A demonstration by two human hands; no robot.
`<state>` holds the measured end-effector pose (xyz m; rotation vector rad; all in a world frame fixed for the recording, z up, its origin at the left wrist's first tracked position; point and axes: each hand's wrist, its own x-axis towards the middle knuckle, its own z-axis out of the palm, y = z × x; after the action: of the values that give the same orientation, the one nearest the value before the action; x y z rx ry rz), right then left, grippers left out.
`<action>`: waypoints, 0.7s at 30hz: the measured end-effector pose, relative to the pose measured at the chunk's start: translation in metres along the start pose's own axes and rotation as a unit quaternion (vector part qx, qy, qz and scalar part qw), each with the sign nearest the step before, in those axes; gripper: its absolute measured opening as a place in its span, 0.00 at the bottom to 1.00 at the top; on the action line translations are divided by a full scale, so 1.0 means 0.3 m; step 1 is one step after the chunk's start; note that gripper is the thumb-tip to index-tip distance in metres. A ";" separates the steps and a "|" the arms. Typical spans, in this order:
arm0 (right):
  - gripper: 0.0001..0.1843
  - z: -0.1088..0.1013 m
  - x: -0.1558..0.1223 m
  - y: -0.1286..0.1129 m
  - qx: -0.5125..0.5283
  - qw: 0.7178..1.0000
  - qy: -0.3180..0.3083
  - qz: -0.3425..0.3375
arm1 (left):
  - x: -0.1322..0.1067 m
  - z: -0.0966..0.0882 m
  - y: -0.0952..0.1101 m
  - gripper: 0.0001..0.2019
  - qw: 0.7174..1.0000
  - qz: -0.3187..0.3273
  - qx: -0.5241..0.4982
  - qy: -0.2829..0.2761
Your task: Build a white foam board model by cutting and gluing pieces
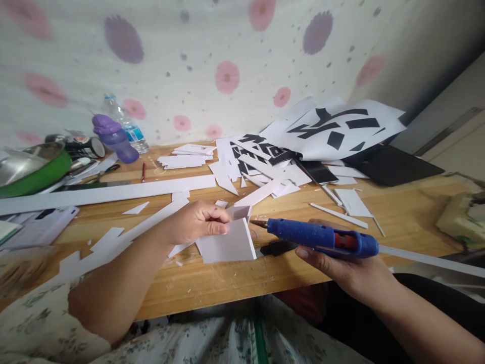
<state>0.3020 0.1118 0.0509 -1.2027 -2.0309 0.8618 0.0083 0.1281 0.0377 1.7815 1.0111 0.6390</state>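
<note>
My left hand (202,221) pinches a white foam board piece (229,244) by its upper edge, near the table's front. Behind that piece stands a second white panel (242,211); whether the two are joined I cannot tell. My right hand (348,273) is wrapped round a blue hot glue gun (303,235), held level. Its metal nozzle points left, at the upper right edge of the foam board piece. A white glue stick (428,259) juts from the gun's rear. Part of the right fingers is hidden behind the gun.
White board offcuts (185,156) and long strips (113,194) litter the wooden table (204,283). Black-patterned paper sheets (333,126) lie at the back right beside a black panel (394,164). A purple bottle (113,139), a water bottle (132,131), a green pan (49,174) and a phone (53,227) are on the left.
</note>
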 end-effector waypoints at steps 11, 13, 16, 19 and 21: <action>0.14 0.011 0.006 0.002 0.031 0.999 0.000 -0.022 | 0.008 0.013 -0.005 0.11 0.999 0.034 -0.021 0.018; 0.14 0.013 0.005 0.002 0.033 0.999 -0.001 -0.023 | 0.008 0.013 -0.006 0.12 0.999 0.037 -0.019 0.016; 0.15 0.013 0.003 -0.002 0.026 0.999 0.003 -0.022 | 0.007 0.013 -0.008 0.13 0.999 0.038 -0.016 0.013; 0.15 0.011 0.002 -0.009 0.017 1.000 0.011 -0.022 | 0.006 0.011 -0.008 0.13 0.999 0.040 -0.017 0.011; 0.16 0.009 0.003 -0.012 0.013 1.000 0.011 -0.025 | 0.004 0.009 -0.007 0.13 0.999 0.040 -0.018 0.011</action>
<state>0.2977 0.1107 0.0522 -1.1385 -2.0179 0.8457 0.0104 0.1283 0.0345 1.7953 0.9403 0.7226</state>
